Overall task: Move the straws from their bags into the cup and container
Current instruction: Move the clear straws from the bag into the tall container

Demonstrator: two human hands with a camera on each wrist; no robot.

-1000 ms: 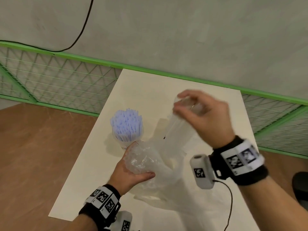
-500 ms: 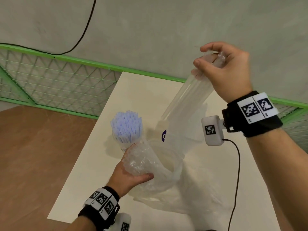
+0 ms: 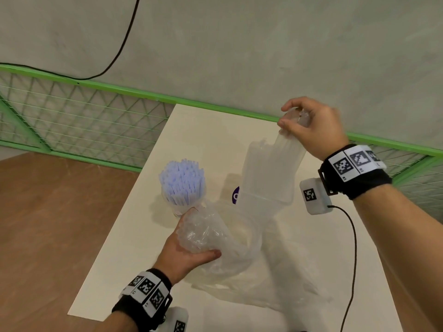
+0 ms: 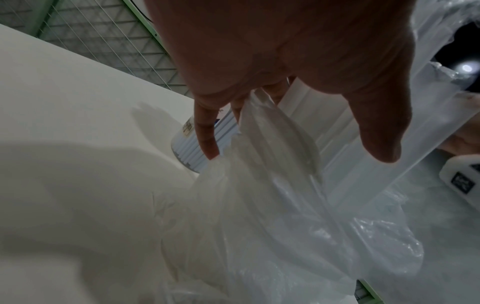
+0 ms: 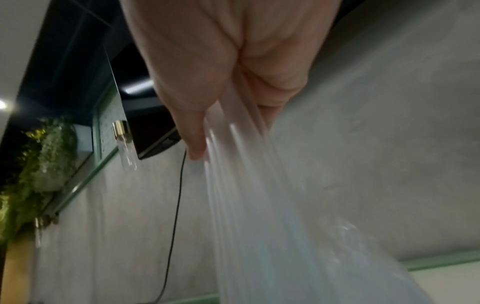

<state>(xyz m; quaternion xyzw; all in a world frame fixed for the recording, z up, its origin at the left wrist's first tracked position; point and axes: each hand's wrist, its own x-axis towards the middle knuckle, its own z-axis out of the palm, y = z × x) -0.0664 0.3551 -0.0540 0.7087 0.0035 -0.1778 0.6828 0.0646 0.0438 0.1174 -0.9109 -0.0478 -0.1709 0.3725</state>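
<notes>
- right hand point(image 3: 314, 127) raised over the table point(image 3: 203, 144), fingers pinching the top of a clear straw bundle point(image 3: 271, 173)
- left hand point(image 3: 184, 250) curled round the crumpled clear bag point(image 3: 230, 255), near edge
- cup point(image 3: 183, 188) full of pale blue straws, just beside the left hand

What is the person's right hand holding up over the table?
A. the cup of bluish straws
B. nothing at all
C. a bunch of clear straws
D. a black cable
C: the right hand pinches the top of a bunch of clear straws raised above the crumpled plastic bag that the left hand grips, while the cup of bluish straws stands apart on the table.
</notes>
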